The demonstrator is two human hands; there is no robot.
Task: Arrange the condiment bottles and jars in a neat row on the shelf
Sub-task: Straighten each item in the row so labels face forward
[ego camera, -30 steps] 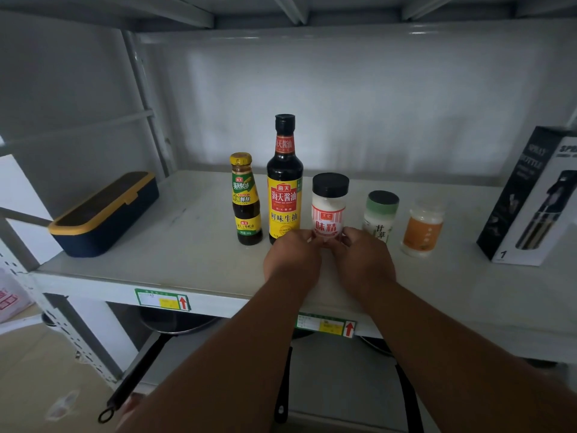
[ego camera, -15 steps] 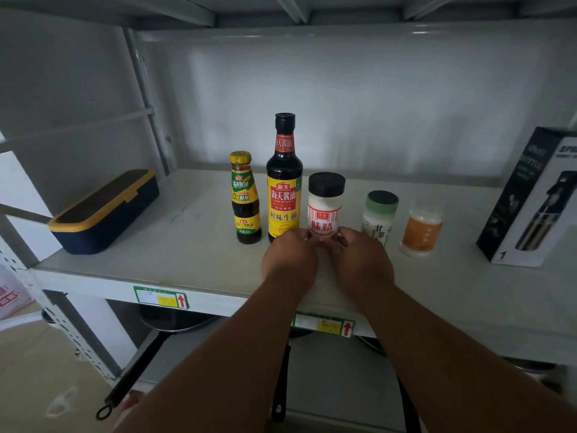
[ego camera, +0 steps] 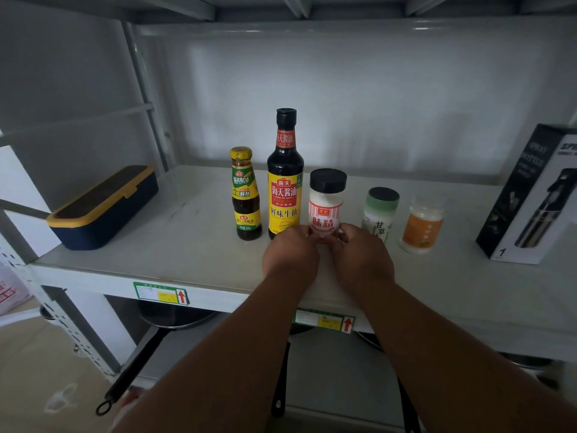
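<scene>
On the white shelf several condiments stand upright in a row. From the left: a small oyster sauce bottle with a yellow cap, a tall soy sauce bottle, a white seasoning jar with a black lid, a green-lidded jar and a small orange jar. My left hand and my right hand hold the base of the white seasoning jar from either side, fingertips on its lower label. The jar's bottom is hidden behind my fingers.
A navy box with a yellow rim sits at the shelf's left end. A black-and-white spray bottle carton stands at the right. Below the shelf lie pans with long black handles. Steel uprights frame the left side.
Both hands have nudged the white seasoning jar slightly back and left, closer to the soy sauce bottle. The other bottles and jars have stayed in place.
</scene>
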